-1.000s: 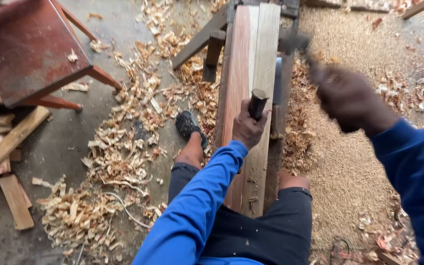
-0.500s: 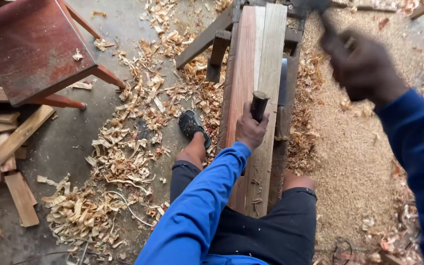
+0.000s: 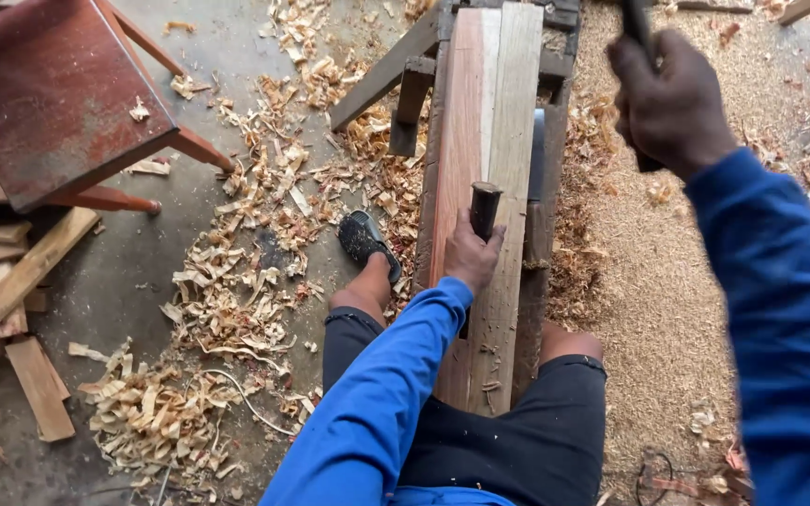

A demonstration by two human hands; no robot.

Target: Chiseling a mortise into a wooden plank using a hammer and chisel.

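Wood planks, one reddish and one pale, lie lengthwise on a narrow dark desk that the person straddles, knees either side. Left hand has its grip clamped on a chisel with a dark handle, held upright, tip down on the seam between the planks; the blade itself is hidden by the hand. Right hand is raised well above and to the right of the desk, grip closed round a dark tool handle whose head is cut off by the frame edge. Blue sleeves on both arms. Wood shavings litter the floor at left, sawdust at right, a red stool at upper left, offcuts beside it.
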